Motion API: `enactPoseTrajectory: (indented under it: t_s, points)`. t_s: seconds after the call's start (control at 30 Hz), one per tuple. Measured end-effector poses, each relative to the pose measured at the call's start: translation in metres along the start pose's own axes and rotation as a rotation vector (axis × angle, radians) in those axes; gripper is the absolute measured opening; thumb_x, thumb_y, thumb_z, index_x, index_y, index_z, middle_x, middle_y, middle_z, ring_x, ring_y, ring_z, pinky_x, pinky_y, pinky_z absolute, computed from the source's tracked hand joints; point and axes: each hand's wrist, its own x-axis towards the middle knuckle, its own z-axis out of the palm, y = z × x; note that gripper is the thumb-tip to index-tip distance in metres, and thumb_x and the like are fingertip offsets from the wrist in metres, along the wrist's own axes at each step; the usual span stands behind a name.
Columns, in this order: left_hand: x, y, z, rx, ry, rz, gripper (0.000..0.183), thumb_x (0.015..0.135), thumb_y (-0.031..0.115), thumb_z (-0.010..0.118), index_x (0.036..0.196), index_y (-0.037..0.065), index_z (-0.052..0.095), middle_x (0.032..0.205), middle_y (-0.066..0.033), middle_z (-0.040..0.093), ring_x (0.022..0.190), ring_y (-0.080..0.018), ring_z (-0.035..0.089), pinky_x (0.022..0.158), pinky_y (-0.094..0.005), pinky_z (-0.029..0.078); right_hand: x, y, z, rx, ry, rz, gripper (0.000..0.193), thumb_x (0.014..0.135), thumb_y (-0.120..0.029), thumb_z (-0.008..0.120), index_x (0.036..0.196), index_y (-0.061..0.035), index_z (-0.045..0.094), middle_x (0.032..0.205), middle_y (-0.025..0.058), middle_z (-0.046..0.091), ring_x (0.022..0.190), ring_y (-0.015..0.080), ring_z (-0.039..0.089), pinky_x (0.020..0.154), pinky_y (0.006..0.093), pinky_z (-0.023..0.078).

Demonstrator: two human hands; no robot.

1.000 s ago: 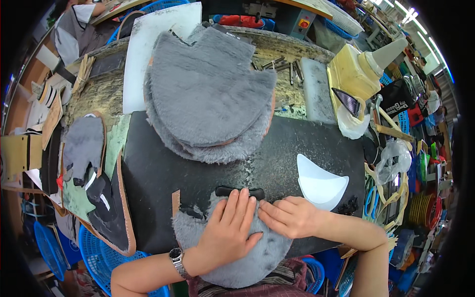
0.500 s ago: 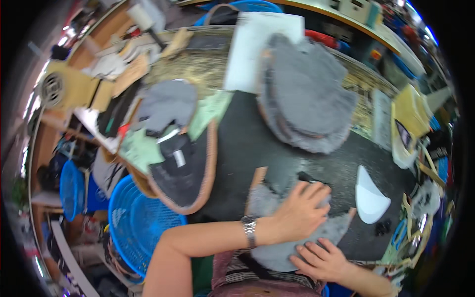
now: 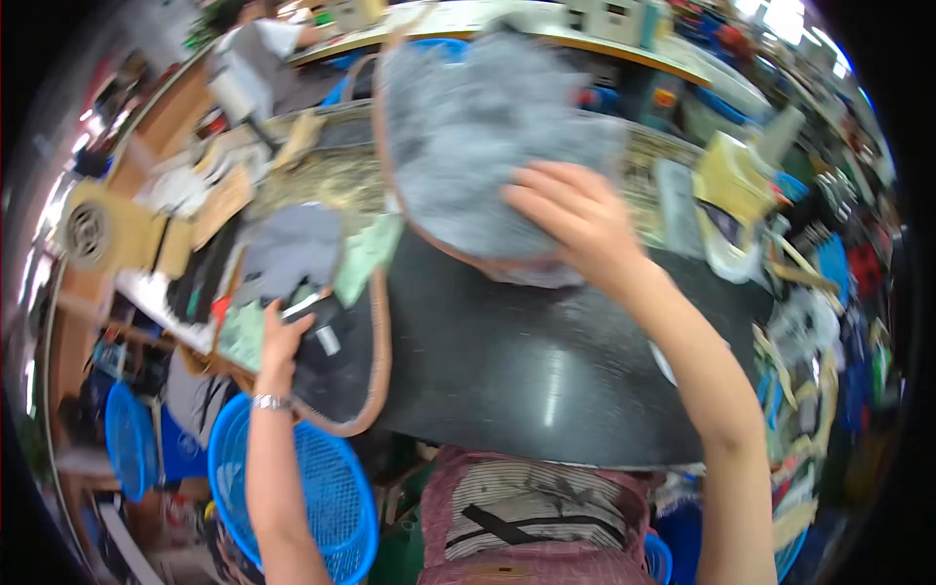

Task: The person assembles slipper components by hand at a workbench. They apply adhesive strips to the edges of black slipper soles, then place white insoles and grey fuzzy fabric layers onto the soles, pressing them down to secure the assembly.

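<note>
My right hand [image 3: 575,210] lies with its fingers stretched out on top of a stack of grey fluffy cut pieces [image 3: 468,146] with brown edges, at the far middle of the black work surface [image 3: 487,361]. The top piece is blurred. To the left, my left hand [image 3: 281,343], a metal watch on its wrist, reaches over a black curved piece with a tan stitched rim [image 3: 341,366]. Its fingers are apart at the upper edge of that piece, beside a small grey cut piece [image 3: 297,249]. Green sheets [image 3: 370,253] lie under these pieces.
A blue plastic basket [image 3: 336,487] stands below the table's left edge, another blue basket [image 3: 130,439] farther left. My right forearm mostly covers a white shape [image 3: 662,363]. At the right are a yellow container [image 3: 733,175] and scraps. Another person [image 3: 258,44] is at the far left.
The grey fluffy piece that lay under both hands near me is gone from there. My right hand has moved to the far stack, my left hand to the black piece. The view has shifted.
</note>
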Motion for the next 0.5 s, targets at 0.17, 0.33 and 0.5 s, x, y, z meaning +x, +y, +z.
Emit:
enactPoseTrajectory:
  t_s: [0.17, 0.33, 0.5]
  points:
    - [-0.107, 0.091, -0.018, 0.109, -0.109, 0.534, 0.053, 0.078, 0.003, 0.059, 0.128, 0.002, 0.044, 0.120, -0.0108, 0.050, 0.109, -0.0210, 0.050, 0.096, -0.0313, 0.038, -0.049, 0.034, -0.035, 0.233, -0.208, 0.481, 0.050, 0.071, -0.017, 0.073, 0.117, -0.0076, 0.054, 0.119, 0.0130, 0.055, 0.110, 0.0285, 0.053, 0.092, 0.0375, 0.044]
    - [-0.187, 0.158, 0.021, -0.228, -0.267, 0.541, 0.058, 0.075, -0.004, 0.057, 0.130, 0.001, 0.040, 0.126, -0.0116, 0.045, 0.112, -0.0205, 0.049, 0.098, -0.0310, 0.038, -0.134, 0.045, -0.122, 0.227, -1.054, 0.938, 0.044, 0.069, -0.032, 0.075, 0.100, -0.0060, 0.058, 0.093, 0.0104, 0.062, 0.089, 0.0283, 0.060, 0.076, 0.0388, 0.049]
    - [-0.175, 0.152, 0.130, 0.253, -0.330, 1.016, 0.065, 0.071, -0.005, 0.063, 0.132, 0.003, 0.040, 0.130, -0.0181, 0.043, 0.122, -0.0318, 0.041, 0.102, -0.0375, 0.033, -0.182, 0.003, -0.139, -0.183, -1.192, 0.906, 0.063, 0.059, -0.043, 0.079, 0.105, -0.0086, 0.053, 0.098, 0.0115, 0.057, 0.103, 0.0291, 0.054, 0.080, 0.0411, 0.047]
